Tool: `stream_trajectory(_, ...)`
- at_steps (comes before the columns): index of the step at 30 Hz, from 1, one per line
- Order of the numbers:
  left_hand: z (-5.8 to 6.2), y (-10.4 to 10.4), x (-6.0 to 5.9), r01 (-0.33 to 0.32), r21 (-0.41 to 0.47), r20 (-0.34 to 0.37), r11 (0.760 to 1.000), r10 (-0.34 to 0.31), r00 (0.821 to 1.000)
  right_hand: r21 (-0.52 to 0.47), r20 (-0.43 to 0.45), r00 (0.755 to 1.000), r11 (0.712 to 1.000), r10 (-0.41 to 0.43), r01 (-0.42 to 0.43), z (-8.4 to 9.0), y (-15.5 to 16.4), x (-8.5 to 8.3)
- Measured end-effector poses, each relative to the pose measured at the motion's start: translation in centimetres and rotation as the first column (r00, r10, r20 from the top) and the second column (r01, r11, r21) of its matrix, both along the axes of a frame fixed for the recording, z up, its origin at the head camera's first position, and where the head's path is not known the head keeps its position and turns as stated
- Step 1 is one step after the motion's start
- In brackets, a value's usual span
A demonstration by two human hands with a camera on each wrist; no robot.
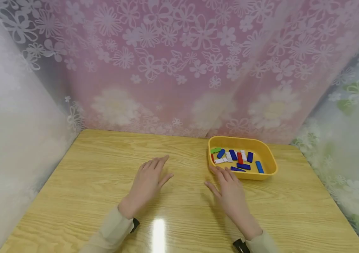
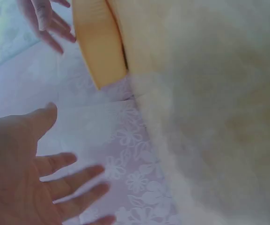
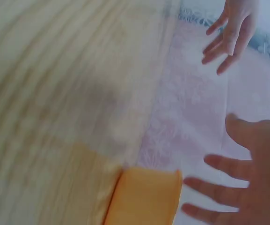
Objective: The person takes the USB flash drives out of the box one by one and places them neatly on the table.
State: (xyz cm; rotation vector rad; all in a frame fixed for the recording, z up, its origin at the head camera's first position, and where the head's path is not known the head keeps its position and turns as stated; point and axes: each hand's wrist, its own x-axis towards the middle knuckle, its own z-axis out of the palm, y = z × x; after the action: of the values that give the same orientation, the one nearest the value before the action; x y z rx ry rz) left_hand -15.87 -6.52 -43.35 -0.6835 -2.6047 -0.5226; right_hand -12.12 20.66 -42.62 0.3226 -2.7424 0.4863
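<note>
The left hand [image 1: 149, 175] is held spread over the bare wooden desk [image 1: 97, 182]; the right hand [image 1: 228, 188] is spread too, fingertips just beside the yellow tray [image 1: 269, 154]; coloured blocks [image 1: 237, 159] are scattered inside it; a flowered curtain [image 1: 179, 70] is hung behind.

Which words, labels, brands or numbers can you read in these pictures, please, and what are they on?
None can be read: no writing shows in any view.
The yellow tray and the small coloured blocks in it show no marks.
The curtain bears only a flower pattern.
The wooden table shows only grain.
</note>
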Motion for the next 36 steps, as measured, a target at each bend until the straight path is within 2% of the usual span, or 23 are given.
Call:
stream_trajectory(3,0.9,0.5,-0.4,0.024,0.009,0.010,1.000,-0.024,1.000,-0.055,-0.124,0.992,0.998,0.012,-0.019,0.7,1.4,-0.2)
stream_trajectory(7,2.0,1.8,-0.9,0.042,-0.004,0.056,0.999,-0.042,0.998,-0.086,-0.245,0.969,0.996,-0.019,-0.002,1.8,3.6,-0.7)
stream_trajectory(9,2.5,2.6,-1.2,0.052,-0.011,0.058,0.999,-0.051,0.997,-0.101,-0.278,0.959,0.995,-0.049,0.022,2.3,5.1,-1.1)
stream_trajectory(13,3.2,4.7,-2.0,0.069,-0.013,0.031,0.998,-0.069,0.997,-0.119,-0.288,0.949,0.988,-0.128,0.097,2.9,8.5,-2.6)
stream_trajectory(17,3.8,6.8,-2.6,0.078,-0.007,0.052,0.997,-0.077,0.996,-0.109,-0.225,0.943,0.969,-0.243,0.223,2.8,11.8,-4.0)
stream_trajectory(20,3.9,8.5,-2.9,0.073,-0.002,0.116,0.997,-0.072,0.991,-0.128,-0.135,0.943,0.949,-0.305,0.289,2.6,13.9,-4.5)
stream_trajectory(24,3.5,10.8,-3.3,0.070,0.015,0.222,0.997,-0.072,0.972,-0.166,-0.011,0.935,0.923,-0.354,0.347,1.9,16.1,-4.8)
stream_trajectory(30,2.1,13.5,-4.4,0.058,0.049,0.321,0.997,-0.071,0.945,-0.130,0.141,0.926,0.921,-0.350,0.368,0.9,18.0,-4.9)
stream_trajectory(32,1.9,14.1,-4.5,0.053,0.050,0.345,0.997,-0.067,0.936,-0.115,0.171,0.926,0.927,-0.336,0.358,0.5,18.3,-5.0)
stream_trajectory(36,1.7,15.3,-4.6,0.075,0.016,0.387,0.997,-0.075,0.919,-0.095,0.210,0.912,0.921,-0.353,0.378,-0.1,18.3,-5.0)
